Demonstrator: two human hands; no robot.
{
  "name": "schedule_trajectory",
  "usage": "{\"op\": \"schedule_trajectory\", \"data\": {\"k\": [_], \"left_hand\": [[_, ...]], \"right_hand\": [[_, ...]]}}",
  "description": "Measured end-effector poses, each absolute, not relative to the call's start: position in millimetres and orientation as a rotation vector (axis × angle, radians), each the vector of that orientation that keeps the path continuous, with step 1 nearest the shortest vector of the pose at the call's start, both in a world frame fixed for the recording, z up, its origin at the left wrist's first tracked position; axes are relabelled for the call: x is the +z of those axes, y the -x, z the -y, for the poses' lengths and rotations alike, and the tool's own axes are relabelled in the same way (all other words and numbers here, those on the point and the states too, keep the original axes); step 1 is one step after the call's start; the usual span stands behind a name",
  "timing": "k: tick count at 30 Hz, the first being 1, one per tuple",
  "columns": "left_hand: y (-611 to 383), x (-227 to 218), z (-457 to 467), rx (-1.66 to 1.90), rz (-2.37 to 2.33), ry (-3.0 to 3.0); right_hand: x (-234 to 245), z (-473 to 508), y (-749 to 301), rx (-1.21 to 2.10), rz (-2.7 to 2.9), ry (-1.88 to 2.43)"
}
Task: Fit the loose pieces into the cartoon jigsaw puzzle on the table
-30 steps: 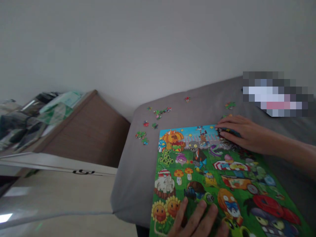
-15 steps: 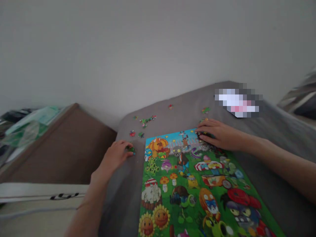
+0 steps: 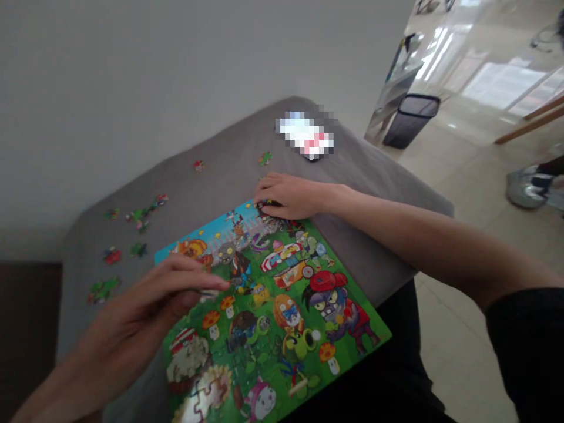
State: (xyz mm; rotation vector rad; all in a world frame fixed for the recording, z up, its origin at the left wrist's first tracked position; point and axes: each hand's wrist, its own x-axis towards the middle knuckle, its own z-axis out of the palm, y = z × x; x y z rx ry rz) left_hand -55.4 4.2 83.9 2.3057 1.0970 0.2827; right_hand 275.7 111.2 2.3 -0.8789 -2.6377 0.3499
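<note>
A colourful cartoon jigsaw puzzle [image 3: 282, 294] lies on a grey cloth-covered surface, with piece seams showing at its lower left. My left hand [image 3: 150, 305] hovers over the puzzle's left side, thumb and fingers closed on a small puzzle piece [image 3: 209, 292] seen nearly edge-on. My right hand [image 3: 293, 197] rests palm down at the puzzle's upper right corner, fingers stretched over its top edge. What lies under those fingers is partly hidden. Loose pieces lie beyond and left of the puzzle, among them a green one [image 3: 103, 289] and a red one [image 3: 113, 255].
A phone [image 3: 306, 135] with a blurred-out screen lies at the back of the grey surface [image 3: 374, 182], against a plain wall [image 3: 176, 70]. To the right are a waste bin [image 3: 412, 120], a tiled floor and a shoe [image 3: 529, 188].
My left hand has left the loose pieces and moved right, over the puzzle. My right hand stays at the upper right corner. The view has turned right, bringing the floor and bin into sight.
</note>
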Motion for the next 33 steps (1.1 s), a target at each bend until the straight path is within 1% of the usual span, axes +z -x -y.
{"op": "schedule_trajectory", "data": {"k": [2,7,13,21,24,28,33], "left_hand": [[11.8,91.9,-3.8,0.345,-0.925,-2.252],[-37.7,95.8,-22.6,0.318,-0.997,-2.095],[-37.7,99.7,-52.7,0.171,-1.11,-2.194],[-24.9,89.6,-54.5,-0.352,-0.925,-1.995],[-28.7,87.1,-53.5,-0.375,-0.936,-2.008],[-33.9,84.9,-55.7,-0.311,-0.935,-2.089],[-33.3,79.5,-59.9,-0.354,-0.917,-2.221]], "right_hand": [[1.9,-111.4,-276.5,0.349,2.634,0.871],[3.7,-110.7,-277.0,0.357,2.652,0.854],[5.9,-109.0,-277.8,0.359,2.658,0.842],[1.2,-110.4,-278.5,0.377,2.628,0.836],[1.2,-110.3,-278.4,0.393,2.615,0.842],[1.2,-110.3,-278.5,0.401,2.614,0.842],[-0.4,-110.9,-278.7,0.391,2.612,0.832]]}}
